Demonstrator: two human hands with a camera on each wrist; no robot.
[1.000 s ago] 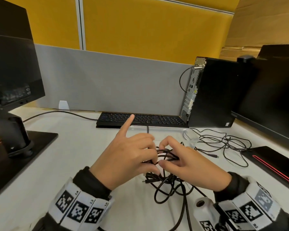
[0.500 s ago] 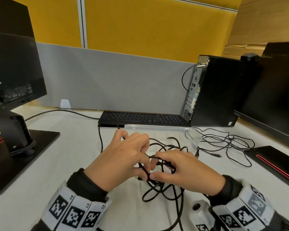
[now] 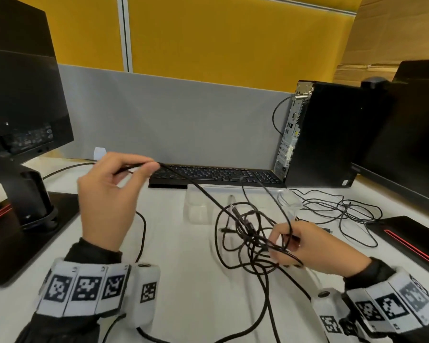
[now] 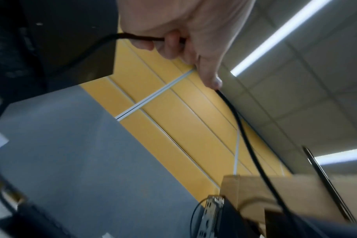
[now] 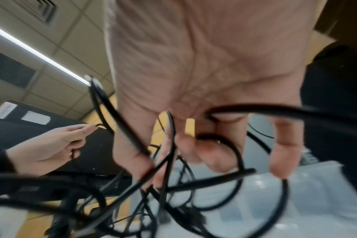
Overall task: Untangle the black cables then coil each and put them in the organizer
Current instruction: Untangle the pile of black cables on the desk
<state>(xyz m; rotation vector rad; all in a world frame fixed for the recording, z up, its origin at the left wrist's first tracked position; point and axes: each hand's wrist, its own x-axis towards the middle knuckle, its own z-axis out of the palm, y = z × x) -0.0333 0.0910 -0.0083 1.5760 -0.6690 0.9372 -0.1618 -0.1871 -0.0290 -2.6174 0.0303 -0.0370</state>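
So the left hand [image 3: 109,194] is up off the desk, off to the left, pinching one black cable strand [image 3: 191,186] between thumb and fingertips [image 3: 151,167]. That strand runs taut, slanting down and to the right from the pinch straight into the tangle of black cables [image 3: 253,233] sitting on the white desk [image 3: 183,280]. In the left wrist view you can see the cable passing through the curled fingers and trailing out both sides of the hand.

The right hand [image 3: 312,246] is low, right at the tangle's right edge, fingers curled around a bunch of loops, gripping the knot in place. The right wrist view is pretty blurry, but several strands clearly cross through the fingers [image 5: 212,154]. A couple of loops spill off the tangle toward the near edge of the desk, and one loop curves past the left wrist.

The clear plastic organizer [image 3: 203,206] sits just behind the tangle, right in front of the black keyboard [image 3: 216,174]. I can't tell for sure what's in its compartments, it's see-through and a bit washed out.

Other stuff: a thinner pile of cable [image 3: 342,209] lies to the right near the computer tower [image 3: 332,134], monitors stand on both sides.
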